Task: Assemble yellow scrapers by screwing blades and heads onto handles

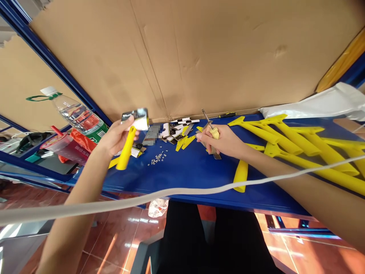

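Note:
My left hand [115,137] is raised over the left part of the blue table and grips a yellow-handled scraper [125,152]. Its head, with a dark and white label, points up and its handle hangs down. My right hand [225,140] is closed around a screwdriver [215,133] with a pale yellow grip; its metal shaft points up and to the left. A flat metal piece [217,156] shows under the right hand; whether the fingers touch it I cannot tell. Between the hands lie small screws or nuts [158,158], labelled blades [172,132] and flat yellow pieces [186,142].
Several yellow scraper handles [299,142] are heaped at the right of the blue table [182,179]. A black-and-yellow screwdriver [227,114] and a white plastic bag [316,102] lie at the back. A water bottle [75,112] and a cup [67,146] stand left. A white cable [176,192] crosses in front.

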The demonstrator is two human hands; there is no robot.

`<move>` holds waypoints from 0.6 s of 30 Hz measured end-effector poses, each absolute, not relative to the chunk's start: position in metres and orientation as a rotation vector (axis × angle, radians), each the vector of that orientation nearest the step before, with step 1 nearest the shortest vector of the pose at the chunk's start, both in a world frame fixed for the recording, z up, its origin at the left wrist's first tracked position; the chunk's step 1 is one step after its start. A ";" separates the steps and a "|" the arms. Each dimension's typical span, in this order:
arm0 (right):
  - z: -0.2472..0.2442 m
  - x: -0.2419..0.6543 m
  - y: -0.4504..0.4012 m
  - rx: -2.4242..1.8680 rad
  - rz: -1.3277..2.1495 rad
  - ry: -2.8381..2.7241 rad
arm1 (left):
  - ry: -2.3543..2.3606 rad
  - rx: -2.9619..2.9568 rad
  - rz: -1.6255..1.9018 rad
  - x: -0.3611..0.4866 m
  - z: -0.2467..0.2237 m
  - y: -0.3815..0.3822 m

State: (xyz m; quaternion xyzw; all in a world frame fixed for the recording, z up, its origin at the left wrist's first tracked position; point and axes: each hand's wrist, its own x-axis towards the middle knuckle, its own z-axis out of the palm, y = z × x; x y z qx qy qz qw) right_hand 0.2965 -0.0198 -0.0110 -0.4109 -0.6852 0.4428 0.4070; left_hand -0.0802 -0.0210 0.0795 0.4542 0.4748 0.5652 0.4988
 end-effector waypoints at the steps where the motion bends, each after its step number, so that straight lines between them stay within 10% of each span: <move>1: -0.011 0.296 -0.020 -1.045 1.119 -1.731 | 1.236 1.106 1.296 -0.096 0.076 -0.026; 18: -0.011 0.295 -0.019 -1.116 1.064 -1.837 | 2.333 2.071 0.901 -0.152 0.002 -0.033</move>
